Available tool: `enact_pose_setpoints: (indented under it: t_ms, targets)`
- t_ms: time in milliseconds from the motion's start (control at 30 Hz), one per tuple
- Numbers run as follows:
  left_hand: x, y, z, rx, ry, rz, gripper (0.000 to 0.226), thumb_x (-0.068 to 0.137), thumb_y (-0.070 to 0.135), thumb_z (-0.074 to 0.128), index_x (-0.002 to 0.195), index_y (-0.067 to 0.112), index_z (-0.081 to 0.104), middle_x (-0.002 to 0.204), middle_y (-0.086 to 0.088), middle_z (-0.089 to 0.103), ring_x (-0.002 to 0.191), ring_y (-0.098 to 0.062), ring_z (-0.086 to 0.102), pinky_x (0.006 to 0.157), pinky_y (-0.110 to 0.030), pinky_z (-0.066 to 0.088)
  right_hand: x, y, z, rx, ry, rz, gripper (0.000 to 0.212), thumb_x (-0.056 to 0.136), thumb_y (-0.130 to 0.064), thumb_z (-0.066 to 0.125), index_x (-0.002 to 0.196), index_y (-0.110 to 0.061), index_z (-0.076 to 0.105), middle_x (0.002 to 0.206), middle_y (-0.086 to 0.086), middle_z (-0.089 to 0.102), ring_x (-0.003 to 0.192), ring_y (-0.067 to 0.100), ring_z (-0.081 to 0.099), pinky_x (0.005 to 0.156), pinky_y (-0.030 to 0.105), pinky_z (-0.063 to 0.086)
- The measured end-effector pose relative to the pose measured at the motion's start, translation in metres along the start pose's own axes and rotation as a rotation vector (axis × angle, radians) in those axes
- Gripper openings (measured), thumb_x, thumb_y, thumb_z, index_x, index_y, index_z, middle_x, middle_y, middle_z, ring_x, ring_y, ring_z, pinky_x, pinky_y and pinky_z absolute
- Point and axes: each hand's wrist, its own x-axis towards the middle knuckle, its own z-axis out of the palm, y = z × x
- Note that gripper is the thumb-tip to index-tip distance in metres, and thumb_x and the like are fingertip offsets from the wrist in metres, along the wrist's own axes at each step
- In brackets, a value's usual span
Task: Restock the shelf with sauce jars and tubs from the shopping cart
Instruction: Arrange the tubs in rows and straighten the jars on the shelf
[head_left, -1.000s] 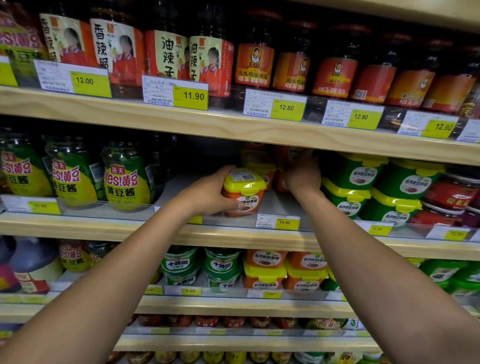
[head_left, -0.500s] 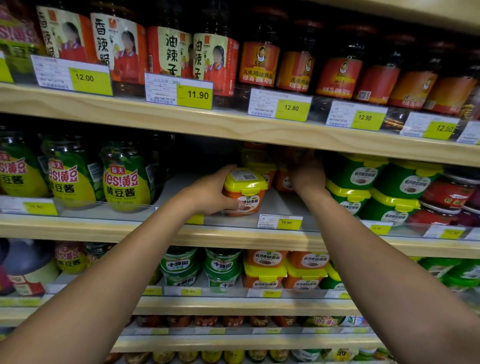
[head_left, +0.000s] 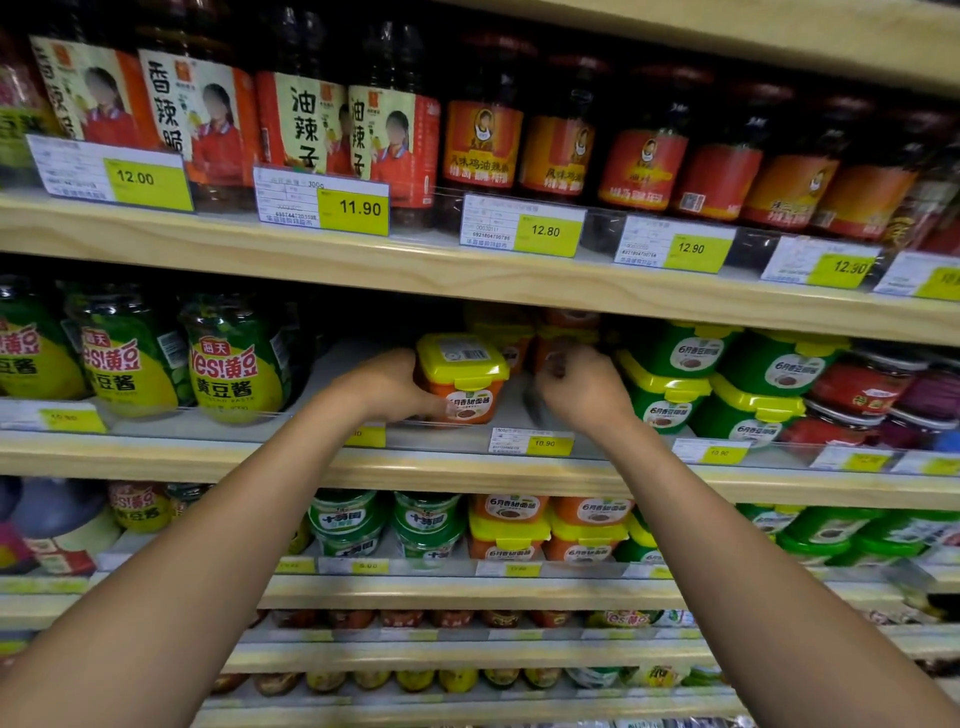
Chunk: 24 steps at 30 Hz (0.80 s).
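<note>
An orange sauce tub with a yellow lid (head_left: 464, 375) stands near the front of the middle shelf (head_left: 447, 466). My left hand (head_left: 382, 388) grips its left side, with the thumb across the label. To the right of the tub, my right hand (head_left: 584, 391) hovers over the shelf, motion-blurred. Its fingers are curled and I see nothing in them. More orange tubs (head_left: 519, 340) sit stacked deeper on the shelf behind both hands. The shopping cart is out of view.
Green tubs with yellow lids (head_left: 675, 374) are stacked right of my right hand; green-yellow bean-paste jars (head_left: 234, 358) stand to the left. Chili sauce jars (head_left: 483, 135) fill the shelf above. A clear rail with price tags (head_left: 535, 441) runs along the shelf front.
My right hand has drawn back from the orange tubs deep on the shelf toward the front, its fingers curling. My left hand still holds the front tub in about the same spot.
</note>
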Motion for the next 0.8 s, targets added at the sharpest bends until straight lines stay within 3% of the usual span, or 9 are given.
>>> enact_pose_setpoints:
  t_ms: [67, 133, 233, 400, 500, 600, 700, 800]
  targets:
    - [0.001, 0.004, 0.0, -0.017, -0.027, 0.002, 0.061, 0.076, 0.029, 0.089, 0.131, 0.024, 0.062, 0.12, 0.005, 0.066, 0.107, -0.014, 0.061, 0.095, -0.025, 0.045, -0.004, -0.006, 0.001, 0.036, -0.181, -0.074, 0.024, 0.089, -0.016, 0.052, 0.096, -0.023, 0.075, 0.103, 0.005, 0.075, 0.097, 0.026, 0.067, 0.084, 0.034, 0.054]
    - [0.004, 0.004, 0.001, -0.035, -0.039, -0.011, 0.064, 0.072, 0.026, 0.091, 0.13, 0.024, 0.063, 0.123, 0.004, 0.068, 0.109, -0.015, 0.063, 0.099, -0.029, 0.047, -0.006, -0.013, 0.003, 0.032, -0.354, -0.125, 0.02, 0.089, -0.016, 0.055, 0.096, -0.019, 0.075, 0.098, 0.002, 0.075, 0.094, 0.021, 0.067, 0.085, 0.035, 0.056]
    - [0.001, 0.004, 0.002, -0.092, -0.012, -0.013, 0.065, 0.071, 0.016, 0.092, 0.128, 0.021, 0.062, 0.119, 0.004, 0.066, 0.106, -0.013, 0.061, 0.094, -0.025, 0.045, -0.007, -0.014, 0.011, 0.094, -0.417, -0.15, 0.015, 0.084, -0.018, 0.066, 0.096, -0.017, 0.075, 0.096, -0.003, 0.076, 0.09, 0.014, 0.069, 0.085, 0.032, 0.057]
    - [-0.003, 0.008, 0.002, -0.238, 0.119, 0.08, 0.077, 0.067, 0.012, 0.094, 0.134, 0.017, 0.056, 0.122, 0.008, 0.063, 0.111, -0.01, 0.06, 0.084, -0.01, 0.045, -0.015, -0.004, 0.015, 0.229, -0.16, -0.171, 0.018, 0.082, -0.028, 0.076, 0.095, -0.015, 0.076, 0.091, -0.004, 0.077, 0.083, 0.007, 0.07, 0.076, 0.025, 0.056]
    - [0.004, 0.018, 0.0, -0.395, 0.204, 0.131, 0.071, 0.058, 0.028, 0.099, 0.119, 0.028, 0.064, 0.117, 0.01, 0.071, 0.108, -0.007, 0.067, 0.096, -0.026, 0.053, -0.01, -0.001, 0.011, 0.297, 0.027, -0.202, 0.021, 0.085, -0.035, 0.075, 0.095, -0.016, 0.074, 0.088, -0.005, 0.075, 0.079, 0.011, 0.068, 0.069, 0.025, 0.051]
    - [0.015, 0.033, 0.0, -0.436, 0.251, 0.106, 0.059, 0.07, 0.023, 0.094, 0.12, 0.024, 0.064, 0.111, 0.003, 0.072, 0.097, -0.013, 0.071, 0.079, -0.034, 0.063, 0.007, 0.005, 0.014, 0.338, 0.126, -0.228, 0.023, 0.092, -0.034, 0.068, 0.1, -0.013, 0.068, 0.093, 0.005, 0.072, 0.085, 0.023, 0.066, 0.068, 0.029, 0.044]
    - [0.032, 0.042, 0.005, -0.472, 0.243, 0.104, 0.049, 0.079, 0.019, 0.087, 0.119, 0.022, 0.059, 0.103, 0.008, 0.067, 0.088, -0.006, 0.066, 0.064, -0.021, 0.059, 0.026, 0.005, 0.016, 0.356, 0.177, -0.182, 0.032, 0.096, -0.035, 0.062, 0.113, -0.008, 0.065, 0.108, 0.015, 0.07, 0.1, 0.033, 0.065, 0.081, 0.036, 0.049]
    - [0.048, 0.046, 0.013, -0.519, 0.272, 0.134, 0.048, 0.082, 0.01, 0.083, 0.119, 0.023, 0.055, 0.11, 0.006, 0.064, 0.094, -0.006, 0.063, 0.074, -0.024, 0.059, 0.041, 0.004, 0.02, 0.368, 0.16, -0.083, 0.036, 0.094, -0.03, 0.066, 0.122, -0.007, 0.063, 0.123, 0.019, 0.066, 0.115, 0.035, 0.061, 0.095, 0.041, 0.049]
